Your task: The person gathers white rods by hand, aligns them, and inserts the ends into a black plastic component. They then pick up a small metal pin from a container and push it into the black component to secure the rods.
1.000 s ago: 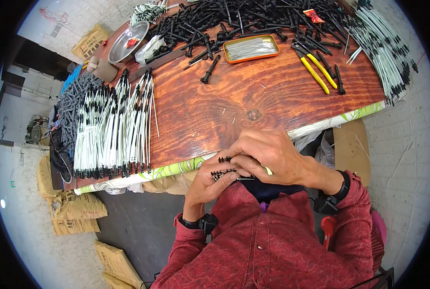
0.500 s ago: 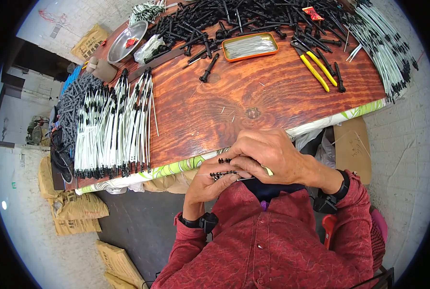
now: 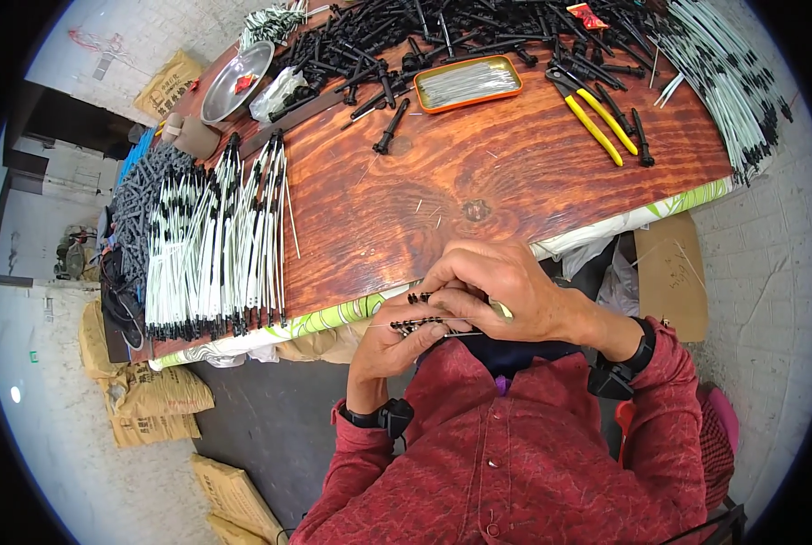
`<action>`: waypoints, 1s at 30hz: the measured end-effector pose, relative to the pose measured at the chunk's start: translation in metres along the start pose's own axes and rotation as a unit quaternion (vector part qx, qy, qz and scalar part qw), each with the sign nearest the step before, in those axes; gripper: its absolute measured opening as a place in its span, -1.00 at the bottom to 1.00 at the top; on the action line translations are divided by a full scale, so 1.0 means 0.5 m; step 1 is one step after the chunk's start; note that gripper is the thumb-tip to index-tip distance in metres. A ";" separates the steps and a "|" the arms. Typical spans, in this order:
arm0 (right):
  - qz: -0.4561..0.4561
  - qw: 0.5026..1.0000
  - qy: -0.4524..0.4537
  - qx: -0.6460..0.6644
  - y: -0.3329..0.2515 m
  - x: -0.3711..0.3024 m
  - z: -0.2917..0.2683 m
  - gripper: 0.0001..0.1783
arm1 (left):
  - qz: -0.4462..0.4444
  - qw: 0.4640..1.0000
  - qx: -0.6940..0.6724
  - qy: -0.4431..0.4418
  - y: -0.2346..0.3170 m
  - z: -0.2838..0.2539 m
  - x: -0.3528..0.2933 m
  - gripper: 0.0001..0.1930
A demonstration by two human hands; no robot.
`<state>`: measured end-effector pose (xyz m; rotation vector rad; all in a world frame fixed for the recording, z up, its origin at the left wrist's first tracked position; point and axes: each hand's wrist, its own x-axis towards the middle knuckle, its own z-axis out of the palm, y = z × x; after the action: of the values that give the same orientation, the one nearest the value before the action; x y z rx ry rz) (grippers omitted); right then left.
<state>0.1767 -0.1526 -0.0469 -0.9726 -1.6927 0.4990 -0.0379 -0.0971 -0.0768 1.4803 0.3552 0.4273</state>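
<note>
**Both hands closed on a small black part at the bench edge**

Right at the near edge of the bench (image 3: 515, 182), the two hands meet above the person's lap. The left hand (image 3: 389, 341) comes up from below, its grip narrow, fingers pinched around a short black ribbed piece (image 3: 417, 324) that lies roughly crosswise, its long axis running left to right. The right hand (image 3: 501, 286) sits over it from above and to the right, fingers curled down onto the same piece, with a thin pale pin or wire (image 3: 499, 311) showing beneath the knuckles. So the piece lies between the two grips, touching both, the left hand under it, the right on top. How firmly each grip holds, I cannot tell.

Well apart on the bench: bundled white-and-black rods (image 3: 215, 245) to the left, yellow-handled pliers (image 3: 597, 123), an orange tray (image 3: 468, 84) and a heap of black parts (image 3: 478, 27) at the far side.
</note>
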 end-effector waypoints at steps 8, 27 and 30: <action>0.055 0.996 -0.007 0.065 0.004 -0.011 -0.001 -0.82 | -0.006 1.000 -0.006 0.014 0.004 0.007 0.003 -0.81; -0.010 0.995 -0.041 -0.088 -0.023 0.003 -0.013 -0.86 | 0.058 0.978 0.193 0.060 0.025 0.028 0.008 -0.87; -0.009 0.994 -0.042 -0.100 -0.021 0.002 -0.011 -0.85 | 0.059 0.976 0.204 0.053 0.029 0.028 0.011 -0.86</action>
<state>0.1778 -0.1587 -0.0367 -1.0920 -1.8521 0.3663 -0.0271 -0.1063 -0.0611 1.8905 0.4611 0.5526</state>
